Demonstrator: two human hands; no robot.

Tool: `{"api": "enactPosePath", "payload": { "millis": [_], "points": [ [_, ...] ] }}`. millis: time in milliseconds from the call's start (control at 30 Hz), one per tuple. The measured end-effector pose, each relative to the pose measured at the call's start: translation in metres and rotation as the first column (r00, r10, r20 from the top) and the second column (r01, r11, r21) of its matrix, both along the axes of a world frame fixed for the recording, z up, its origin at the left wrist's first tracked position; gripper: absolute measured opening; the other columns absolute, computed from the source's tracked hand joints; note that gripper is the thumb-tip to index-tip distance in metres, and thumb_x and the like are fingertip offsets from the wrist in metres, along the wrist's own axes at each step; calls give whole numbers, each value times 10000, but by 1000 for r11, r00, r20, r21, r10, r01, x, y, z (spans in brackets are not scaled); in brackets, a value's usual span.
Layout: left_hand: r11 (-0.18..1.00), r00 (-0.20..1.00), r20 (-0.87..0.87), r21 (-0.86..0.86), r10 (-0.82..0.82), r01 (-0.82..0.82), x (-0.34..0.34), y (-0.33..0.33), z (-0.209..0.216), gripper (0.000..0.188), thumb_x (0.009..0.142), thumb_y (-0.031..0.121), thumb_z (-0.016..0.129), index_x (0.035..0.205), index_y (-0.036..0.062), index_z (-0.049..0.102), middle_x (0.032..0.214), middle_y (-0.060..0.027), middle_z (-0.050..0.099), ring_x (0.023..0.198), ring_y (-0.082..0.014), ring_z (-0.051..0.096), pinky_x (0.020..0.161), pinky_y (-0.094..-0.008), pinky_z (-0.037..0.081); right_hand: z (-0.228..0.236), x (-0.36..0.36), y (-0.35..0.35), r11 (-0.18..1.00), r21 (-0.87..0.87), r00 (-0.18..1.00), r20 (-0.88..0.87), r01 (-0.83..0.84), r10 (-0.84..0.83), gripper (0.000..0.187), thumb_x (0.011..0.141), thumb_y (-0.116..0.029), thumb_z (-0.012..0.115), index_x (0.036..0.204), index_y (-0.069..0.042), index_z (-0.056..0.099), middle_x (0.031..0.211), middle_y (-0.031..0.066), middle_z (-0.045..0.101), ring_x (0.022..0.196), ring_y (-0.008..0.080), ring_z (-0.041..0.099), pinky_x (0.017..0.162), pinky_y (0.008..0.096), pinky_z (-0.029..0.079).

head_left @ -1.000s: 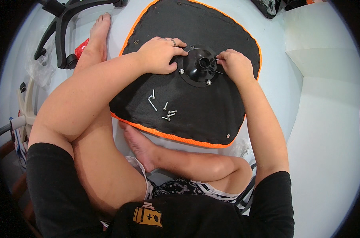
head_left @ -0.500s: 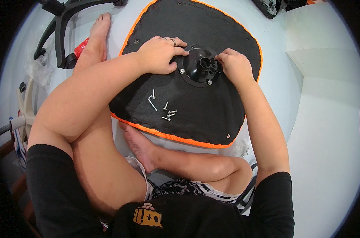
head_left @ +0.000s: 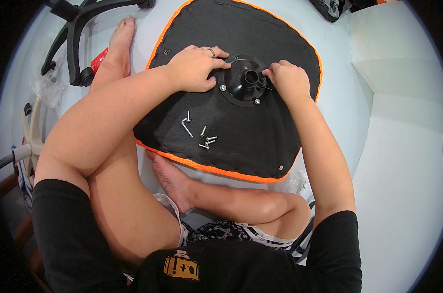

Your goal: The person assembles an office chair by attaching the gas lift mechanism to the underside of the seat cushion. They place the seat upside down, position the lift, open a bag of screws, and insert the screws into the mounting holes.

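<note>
Dome point(head_left: 238, 84) between 2 hands point(head_left: 194, 68)

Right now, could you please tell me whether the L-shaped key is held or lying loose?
Lying loose: the L-shaped key rests on the black panel beside the screws, apart from the left hand and right hand.

Cushion point(head_left: 246, 146): flat panel with rounded corners, black face up, orange mesh edge; lies flat. Mount point(head_left: 238, 82): glossy black dome with a round flange and a raised central socket, open end up. Flange rests on the cushion near its middle. Two silver bolts point(head_left: 257, 101) sit heads up in the flange, on its near side and left side.
</note>
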State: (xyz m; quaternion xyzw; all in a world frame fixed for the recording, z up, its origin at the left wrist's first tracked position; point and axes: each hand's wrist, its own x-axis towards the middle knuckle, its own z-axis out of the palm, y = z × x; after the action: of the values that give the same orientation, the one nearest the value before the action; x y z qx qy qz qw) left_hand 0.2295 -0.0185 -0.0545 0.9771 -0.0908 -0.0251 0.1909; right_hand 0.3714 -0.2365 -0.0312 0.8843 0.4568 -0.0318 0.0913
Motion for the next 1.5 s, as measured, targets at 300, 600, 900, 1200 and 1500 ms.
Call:
{"api": "enactPosePath", "payload": {
  "millis": [300,600,900,1200,1500],
  "points": [
    [1000,1000,8,27,9,-9,-2,0,-3,495,735,136,632,1230,142,630,1379,-67,514,1276,-271,488,1038,-436,393,1,7,-15,986,158,985,-172,52,-24,199,891,-302,597,1002,-148,658,914,72,651,827,279,669,723,410,531],
    [1000,1000,26,12,-3,2,-3,1,-4,509,732,128,621,1241,143,622,1383,-72,510,1277,-273,486,1045,-440,390,3,2,-6,998,-20,999,-13,-51,51,163,905,-304,576,984,-174,634,899,58,647,829,260,674,693,418,513],
    [1000,999,41,22,-5,4,-3,0,-4,520,730,123,619,1249,149,617,1388,-72,507,1298,-270,469,1051,-441,385,4,6,4,985,-174,1000,16,-7,10,281,945,-394,511,1009,-155,644,938,76,668,880,276,679,724,455,500],
    [1000,1000,-2,11,1,-1,-2,0,-2,511,736,118,611,1246,151,618,1393,-71,501,1300,-267,467,1051,-434,384,9,3,10,972,-232,998,-41,40,-50,303,960,-386,483,1063,-156,652,1008,93,649,911,298,672,786,482,492],
    [999,999,38,30,-17,16,-1,2,-6,511,729,116,612,1239,149,619,1390,-72,505,1280,-277,486,1036,-438,398,4,2,13,974,-224,999,-10,35,-38,306,950,-386,499,1108,-165,637,1071,83,627,1023,270,625,832,474,471]
  ]
}}
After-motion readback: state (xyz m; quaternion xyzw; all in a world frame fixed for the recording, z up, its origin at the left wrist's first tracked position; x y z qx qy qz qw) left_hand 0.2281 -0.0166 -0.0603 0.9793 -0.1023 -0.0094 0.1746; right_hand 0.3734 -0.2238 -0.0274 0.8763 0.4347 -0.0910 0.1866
